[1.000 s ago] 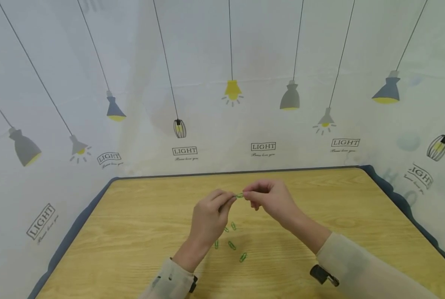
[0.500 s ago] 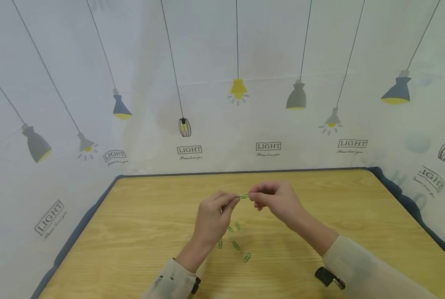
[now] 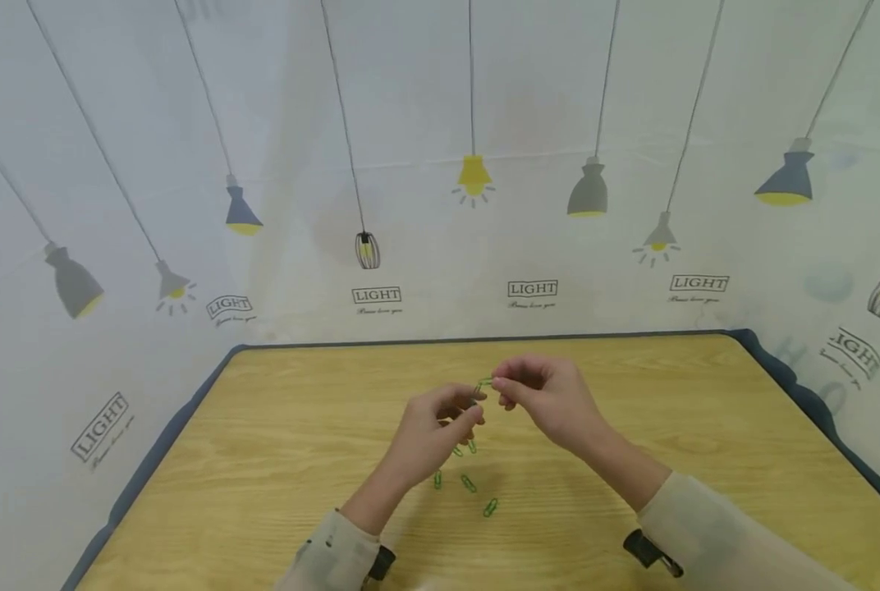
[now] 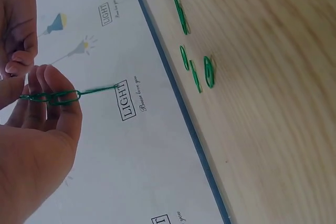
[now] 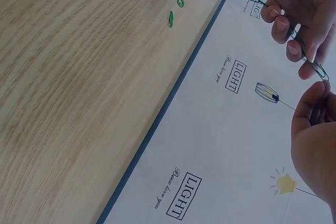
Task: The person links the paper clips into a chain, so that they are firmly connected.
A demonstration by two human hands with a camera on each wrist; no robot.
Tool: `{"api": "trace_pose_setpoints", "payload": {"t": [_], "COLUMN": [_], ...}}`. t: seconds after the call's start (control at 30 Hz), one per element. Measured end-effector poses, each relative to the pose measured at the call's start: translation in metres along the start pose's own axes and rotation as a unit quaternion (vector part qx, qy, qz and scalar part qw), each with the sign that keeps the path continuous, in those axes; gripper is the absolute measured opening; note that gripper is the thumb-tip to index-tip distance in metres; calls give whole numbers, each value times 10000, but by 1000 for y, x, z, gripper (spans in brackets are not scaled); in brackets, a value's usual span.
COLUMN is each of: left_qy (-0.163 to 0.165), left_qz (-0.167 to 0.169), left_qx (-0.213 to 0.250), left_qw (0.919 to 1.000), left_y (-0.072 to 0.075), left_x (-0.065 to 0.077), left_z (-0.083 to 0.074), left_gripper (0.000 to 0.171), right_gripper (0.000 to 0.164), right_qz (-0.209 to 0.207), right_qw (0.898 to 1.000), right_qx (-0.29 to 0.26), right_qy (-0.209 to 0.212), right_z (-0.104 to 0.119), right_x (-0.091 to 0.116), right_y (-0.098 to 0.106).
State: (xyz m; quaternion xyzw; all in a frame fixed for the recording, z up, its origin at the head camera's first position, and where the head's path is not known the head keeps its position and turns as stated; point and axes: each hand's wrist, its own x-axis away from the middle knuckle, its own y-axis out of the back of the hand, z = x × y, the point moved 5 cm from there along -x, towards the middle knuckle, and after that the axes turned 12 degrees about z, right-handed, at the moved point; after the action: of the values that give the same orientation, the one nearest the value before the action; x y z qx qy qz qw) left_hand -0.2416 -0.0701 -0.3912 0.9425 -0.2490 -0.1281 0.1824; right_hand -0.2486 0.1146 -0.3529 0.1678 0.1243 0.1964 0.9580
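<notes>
The wooden table (image 3: 277, 460) is lying broad under the work, walled at its far edge and both sides by the lamp-printed backdrop (image 3: 410, 164), and all places here are given from the loose green paper clips (image 3: 469, 483) scattered on the wood. Above and just beyond those clips, both hands are meeting in the air, well apart from the table's edges, so there is open room on every side. The left hand (image 3: 433, 427) is pinching a short chain of linked paper clips (image 4: 50, 97) with curled fingers, and the right hand (image 3: 551, 394) is gripping the chain's other end between thumb and fingertips. By my judgement the linking step is under way: a clip is being hooked on. The next move is probably calling for a small twist at the wire, then a reach down toward the loose clips.
</notes>
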Motion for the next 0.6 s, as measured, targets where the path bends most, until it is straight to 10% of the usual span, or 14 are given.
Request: {"api": "trace_pose_setpoints", "payload": {"t": [0.6], "left_qy": [-79], "left_qz": [36], "left_qx": [343], "left_qw": [9994], "left_y": [-1], "left_x": [-7], "left_z": [-6], "left_gripper": [23], "right_gripper": [10], "right_qz": [197], "right_qw": [9996], "right_qx": [82], "right_qy": [210], "right_z": [-1], "right_x": [5], "right_y": [-3]}}
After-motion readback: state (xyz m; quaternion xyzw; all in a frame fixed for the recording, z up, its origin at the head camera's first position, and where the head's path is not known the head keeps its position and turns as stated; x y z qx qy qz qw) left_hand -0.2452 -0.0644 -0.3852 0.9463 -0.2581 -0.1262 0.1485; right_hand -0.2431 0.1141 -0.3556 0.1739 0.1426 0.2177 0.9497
